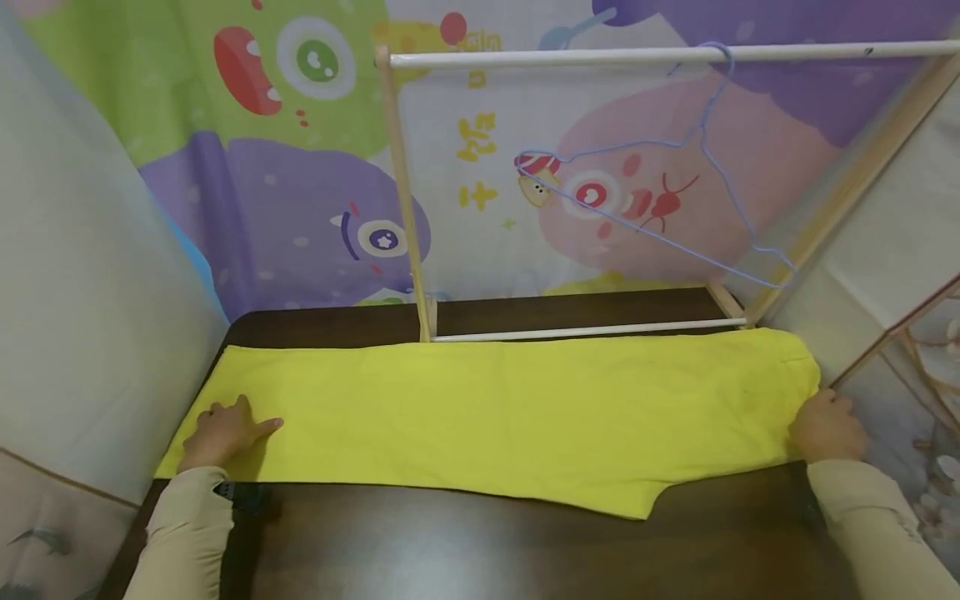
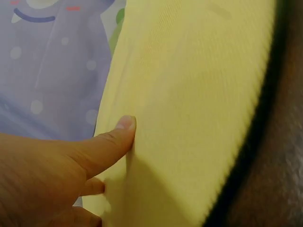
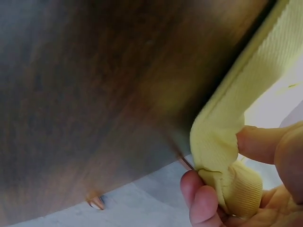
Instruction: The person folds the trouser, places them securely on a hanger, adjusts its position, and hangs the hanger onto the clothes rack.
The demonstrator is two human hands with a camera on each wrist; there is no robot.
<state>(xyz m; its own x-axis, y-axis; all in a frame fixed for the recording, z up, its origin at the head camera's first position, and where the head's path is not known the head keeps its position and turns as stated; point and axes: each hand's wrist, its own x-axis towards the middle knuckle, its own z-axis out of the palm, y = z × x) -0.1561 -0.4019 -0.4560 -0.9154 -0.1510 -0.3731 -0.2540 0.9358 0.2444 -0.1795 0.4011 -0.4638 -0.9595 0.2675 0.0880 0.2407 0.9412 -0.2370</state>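
Yellow trousers (image 1: 480, 417), folded lengthwise, lie across the dark table, the waist end at the right. On the leg end at the left rests my left hand (image 1: 223, 433), thumb and fingers spread; the left wrist view shows its thumb on the yellow cloth (image 2: 199, 94). At the waist end, my right hand (image 1: 828, 427) holds the edge. In the right wrist view that hand (image 3: 265, 179) has its thumb on one side of the bunched waistband (image 3: 215, 146) and its fingers curled round the other.
Behind the trousers stands a rack with a white top bar (image 1: 570, 58) and wooden posts. A blue wire hanger (image 1: 652, 227) hangs from the bar. A cartoon-print curtain (image 1: 300, 192) covers the back, and pale cloth walls (image 1: 82, 208) flank the dark table (image 1: 450, 542).
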